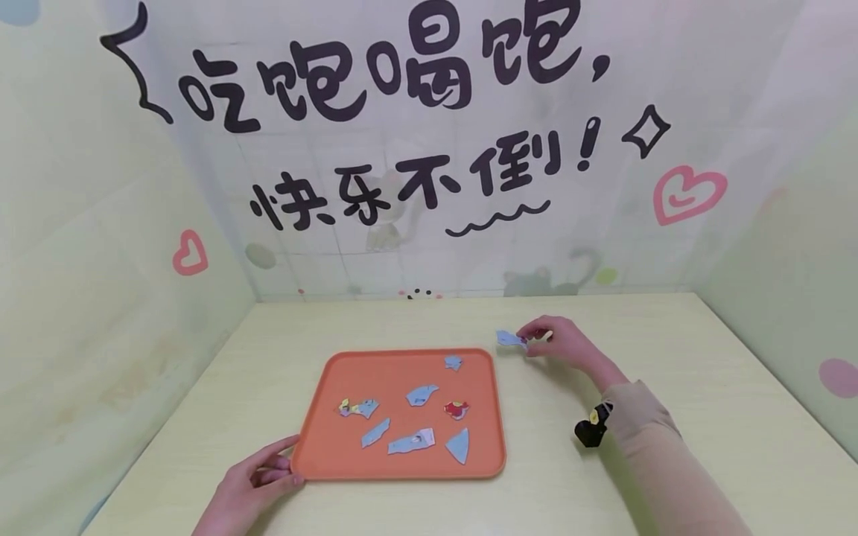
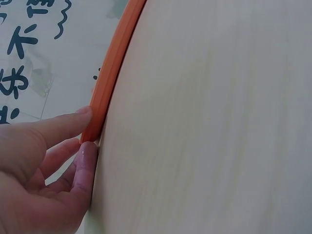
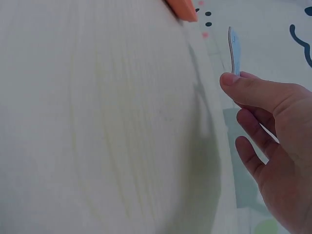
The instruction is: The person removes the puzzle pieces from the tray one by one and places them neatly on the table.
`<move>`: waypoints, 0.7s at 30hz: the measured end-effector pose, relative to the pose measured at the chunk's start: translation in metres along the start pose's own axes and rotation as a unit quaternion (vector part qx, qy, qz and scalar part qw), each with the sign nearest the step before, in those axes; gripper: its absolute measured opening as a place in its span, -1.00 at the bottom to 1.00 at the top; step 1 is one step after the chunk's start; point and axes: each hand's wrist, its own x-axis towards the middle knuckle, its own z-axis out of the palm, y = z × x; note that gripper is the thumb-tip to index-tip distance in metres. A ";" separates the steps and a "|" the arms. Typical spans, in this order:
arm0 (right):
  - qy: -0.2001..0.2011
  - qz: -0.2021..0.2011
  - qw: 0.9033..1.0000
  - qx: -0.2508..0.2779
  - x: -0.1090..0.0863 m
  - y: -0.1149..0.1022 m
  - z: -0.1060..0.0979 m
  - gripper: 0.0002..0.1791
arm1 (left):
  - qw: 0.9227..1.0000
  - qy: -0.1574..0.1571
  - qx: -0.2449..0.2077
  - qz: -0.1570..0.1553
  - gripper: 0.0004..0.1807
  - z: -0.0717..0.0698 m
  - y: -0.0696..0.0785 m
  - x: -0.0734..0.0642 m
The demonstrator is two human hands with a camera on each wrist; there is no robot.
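Note:
Between the thumb and fingertip of my right hand [image 1: 558, 344] is a light blue torn paper piece [image 1: 507, 339], held beyond the tray's far right corner. The right wrist view shows this paper edge-on above the pinching fingers, the other fingers loosely bent. My left hand [image 1: 251, 476] holds the near left corner of an orange tray [image 1: 402, 372], its digits on both sides of the rim in the left wrist view. Several irregular paper pieces lie spread on the tray, among them a red-printed piece [image 1: 456, 409], a triangular blue piece [image 1: 459, 446] and a yellow-and-blue piece [image 1: 358, 407].
The tray rests on a pale wooden table [image 1: 570, 506]. A printed backdrop [image 1: 402, 268] with large dark characters stands behind the table's far edge, with side panels left and right. A black object [image 1: 593, 428] is at the right sleeve's cuff.

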 end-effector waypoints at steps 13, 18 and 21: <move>-0.053 0.020 0.997 0.043 -0.005 0.033 0.001 -0.62 | 0.996 -0.060 -0.062 0.027 -0.24 -0.008 -0.009 0.004; -0.068 0.023 0.995 0.063 -0.007 0.035 -0.004 -0.59 | 0.997 -0.053 -0.059 0.023 -0.26 -0.006 -0.008 0.004; -0.078 0.031 0.994 0.064 -0.007 0.032 -0.005 -0.59 | 0.998 -0.033 -0.048 0.008 -0.28 -0.003 -0.007 0.003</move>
